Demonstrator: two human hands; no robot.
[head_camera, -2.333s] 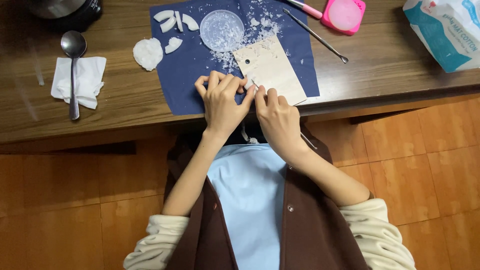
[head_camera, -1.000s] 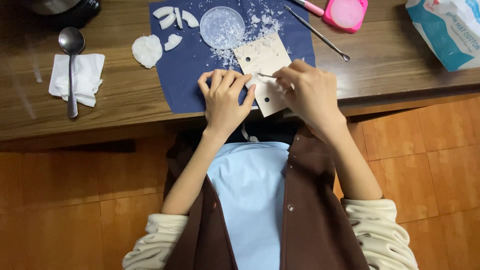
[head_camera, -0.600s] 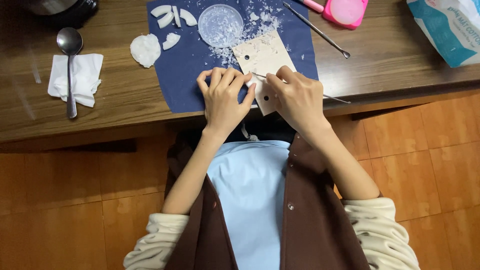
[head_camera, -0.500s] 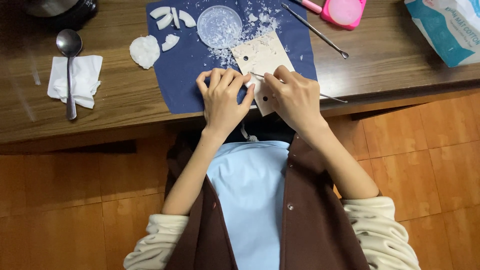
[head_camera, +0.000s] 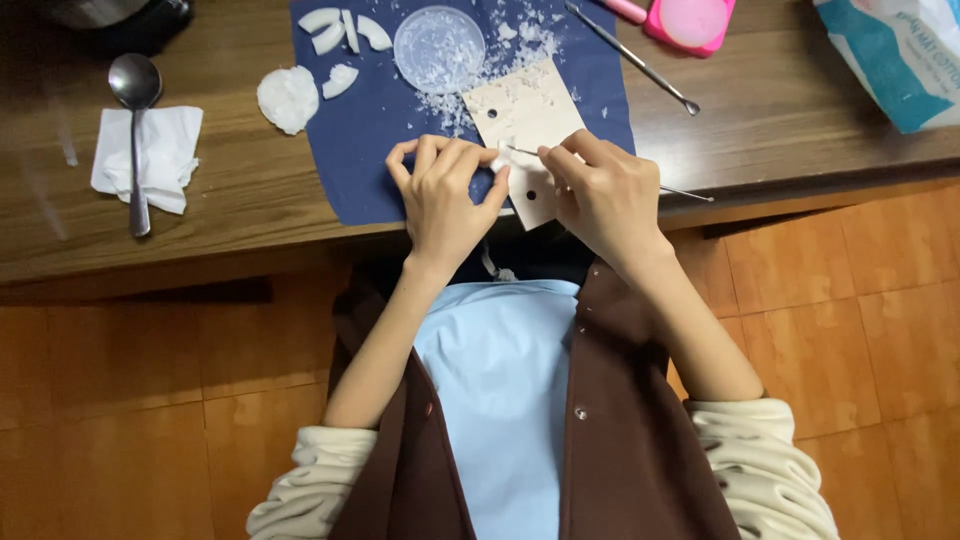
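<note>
My left hand (head_camera: 442, 190) rests on a dark blue mat (head_camera: 370, 150) at the table's front edge, its fingers curled around a small white piece that is mostly hidden. My right hand (head_camera: 600, 190) holds a thin metal pick tool (head_camera: 685, 193) like a pen, its tip pointing left toward my left fingers. Both hands work over a pale rectangular board (head_camera: 527, 125) with two small holes, dusted with white shavings.
A clear round dish (head_camera: 439, 47) and white carved pieces (head_camera: 288, 97) lie on the mat. A spoon (head_camera: 135, 100) rests on a white napkin (head_camera: 160, 150) at left. A second metal tool (head_camera: 635, 60), a pink container (head_camera: 690, 22) and a blue-white bag (head_camera: 895, 55) sit at right.
My right hand reached to the right, picked up the thin metal tool, and came back beside my left hand. My left hand stayed in place.
</note>
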